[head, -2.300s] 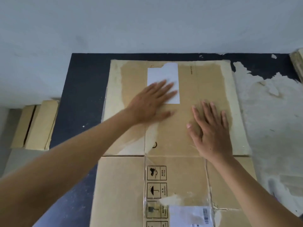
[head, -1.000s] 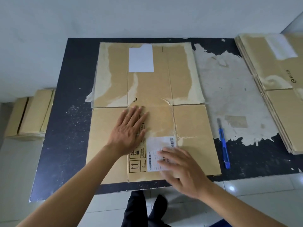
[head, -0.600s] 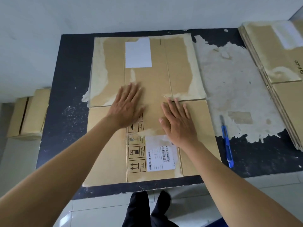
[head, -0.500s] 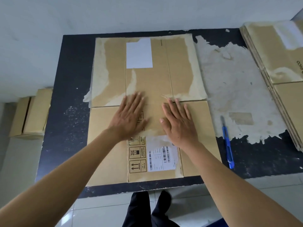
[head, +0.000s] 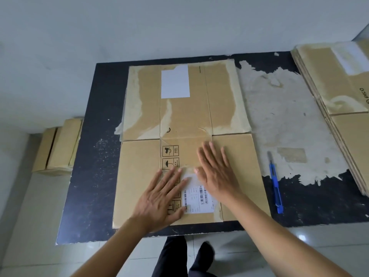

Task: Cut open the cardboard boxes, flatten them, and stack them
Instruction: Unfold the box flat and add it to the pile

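A flattened brown cardboard box (head: 139, 176) lies on the dark table (head: 93, 176), its flaps spread toward the wall. My left hand (head: 161, 198) presses flat on its near middle, over the printed handling symbols and beside the white shipping label (head: 196, 198). My right hand (head: 216, 170) lies flat just right of it, fingers straight and pointing away from me. A blue utility knife (head: 275, 186) rests on the table to the right of the box, apart from both hands.
A stack of flattened boxes (head: 343, 108) lies at the table's right end. Two upright boxes (head: 58, 146) stand on the floor left of the table. The table's near edge runs just below the box; my feet show beneath it.
My left hand has slid toward me from the box's middle fold down to the near panel. My right hand has stayed near the middle, shifting only slightly.
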